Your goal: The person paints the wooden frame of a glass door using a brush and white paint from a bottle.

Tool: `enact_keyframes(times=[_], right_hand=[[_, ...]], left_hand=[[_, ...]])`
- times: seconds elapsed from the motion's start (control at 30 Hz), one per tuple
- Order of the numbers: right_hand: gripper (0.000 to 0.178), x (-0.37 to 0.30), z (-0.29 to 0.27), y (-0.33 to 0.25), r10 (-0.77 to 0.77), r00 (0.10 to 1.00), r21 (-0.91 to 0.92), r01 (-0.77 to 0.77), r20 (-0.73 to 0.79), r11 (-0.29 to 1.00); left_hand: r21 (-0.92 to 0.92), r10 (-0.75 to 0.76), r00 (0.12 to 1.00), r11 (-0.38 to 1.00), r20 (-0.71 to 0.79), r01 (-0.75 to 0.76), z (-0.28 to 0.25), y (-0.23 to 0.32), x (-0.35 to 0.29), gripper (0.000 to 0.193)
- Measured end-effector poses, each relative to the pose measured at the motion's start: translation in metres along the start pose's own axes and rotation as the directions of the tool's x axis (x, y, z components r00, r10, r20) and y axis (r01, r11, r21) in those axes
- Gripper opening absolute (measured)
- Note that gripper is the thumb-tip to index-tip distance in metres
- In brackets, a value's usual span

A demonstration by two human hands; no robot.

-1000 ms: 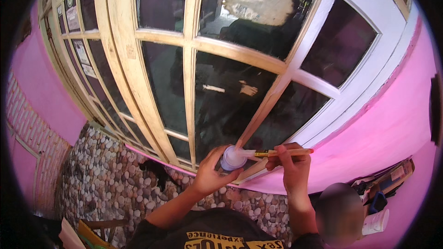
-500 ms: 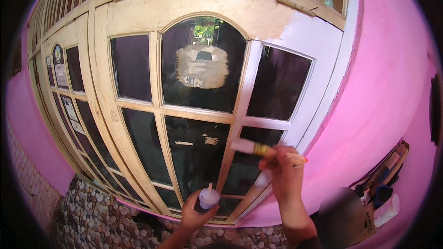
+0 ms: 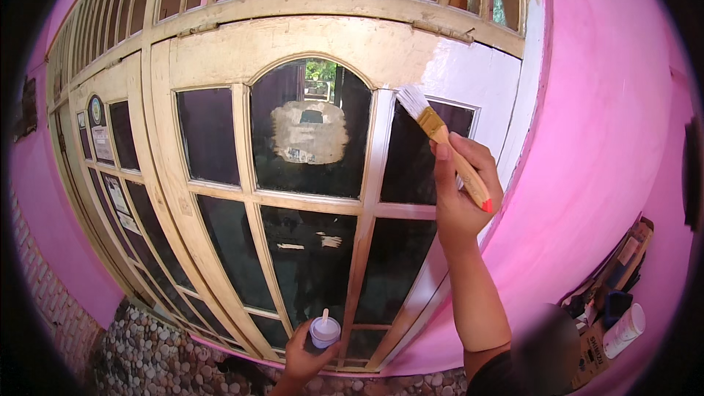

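Beyond your right grip (image 3: 465,213) stands a cream-and-white wooden glazed door (image 3: 308,35). That grip pinches a flat wooden-handled paintbrush (image 3: 438,132), likely light; hold its stiff handle. Your left grip (image 3: 302,358) cradles a round lilac cup (image 3: 324,341), probably light, spillable.

Tilted, white-bristled paintbrush (image 3: 433,125) above paint cup (image 3: 325,333)

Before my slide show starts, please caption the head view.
Right hand holds a paintbrush at a partly white door; left hand holds a cup below.
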State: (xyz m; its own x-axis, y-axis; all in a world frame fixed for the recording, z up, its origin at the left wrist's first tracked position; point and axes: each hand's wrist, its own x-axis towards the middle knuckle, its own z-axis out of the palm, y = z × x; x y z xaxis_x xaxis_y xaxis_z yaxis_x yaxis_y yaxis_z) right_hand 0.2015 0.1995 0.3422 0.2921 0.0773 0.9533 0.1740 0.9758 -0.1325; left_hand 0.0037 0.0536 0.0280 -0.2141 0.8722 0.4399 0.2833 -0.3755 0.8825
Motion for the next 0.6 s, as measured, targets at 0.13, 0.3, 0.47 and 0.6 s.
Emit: enact_keyframes(times=[0.13, 0.3, 0.47, 0.6], right_hand=[[0.017, 0.000, 0.008, 0.009, -0.155, 0.987, -0.057, 0.158, 0.041, 0.986], [0.017, 0.000, 0.010, 0.013, -0.201, 0.977, -0.107, 0.208, 0.072, 0.972], [0.017, -0.005, 0.010, 0.012, -0.208, 0.976, -0.131, 0.214, 0.059, 0.968], [0.016, 0.005, 0.014, 0.011, -0.212, 0.977, -0.106, 0.215, 0.039, 0.971]], left_hand=[[-0.010, -0.003, 1.000, 1.000, -0.023, 0.003, -0.005, 0.001, -0.004, 0.056], [-0.032, -0.007, 0.999, 0.999, -0.045, 0.006, -0.005, 0.003, -0.004, 0.058], [-0.065, -0.033, 0.997, 0.997, -0.070, 0.028, -0.005, -0.012, -0.009, 0.060], [-0.051, -0.028, 0.998, 0.998, -0.053, 0.026, -0.005, -0.011, -0.008, 0.058]])
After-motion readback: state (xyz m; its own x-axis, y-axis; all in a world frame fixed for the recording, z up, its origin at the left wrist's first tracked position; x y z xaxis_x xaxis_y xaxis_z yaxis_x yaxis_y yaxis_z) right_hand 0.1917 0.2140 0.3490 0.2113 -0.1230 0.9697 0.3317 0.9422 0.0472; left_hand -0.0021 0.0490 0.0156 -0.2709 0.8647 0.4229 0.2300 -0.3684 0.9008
